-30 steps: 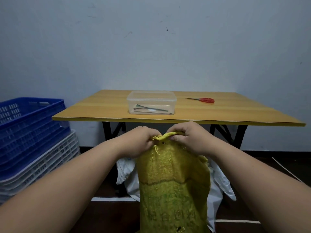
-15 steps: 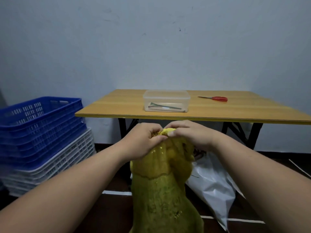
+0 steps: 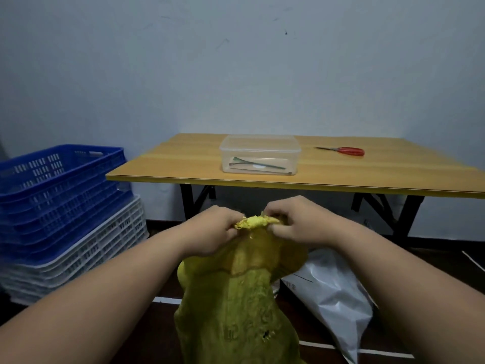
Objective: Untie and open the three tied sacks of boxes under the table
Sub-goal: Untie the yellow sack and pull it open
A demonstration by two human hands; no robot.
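Head view. The yellow woven sack (image 3: 236, 306) stands on the floor just in front of the worktop (image 3: 393, 177), its bunched neck (image 3: 256, 222) raised between both hands. The left hand (image 3: 215, 232) has its grip closed on the left side of the neck; the right hand (image 3: 296, 222) pinches the right side with curled fingers. Whether a tie is still around the neck cannot be told, since the fingers cover it.

Risks, as I judge them: the weave is already frayed, with a small hole (image 3: 266, 334) low on the sack, so hard tugging at the knot could tear the mouth rather than free it. Pulling both sides outward may also tighten the knot. The sack is tall and held only at the top; it could tip against the white plastic bag (image 3: 333, 298) to its right and spill the boxes. The red scissors (image 3: 349, 151) lie on the worktop, well beyond the hands.

Against half a second ago, the hands sit lower below the worktop edge and slightly further apart, with more of the neck showing between them. The blue crate (image 3: 57, 185) stack left of the worktop looks unmoved.
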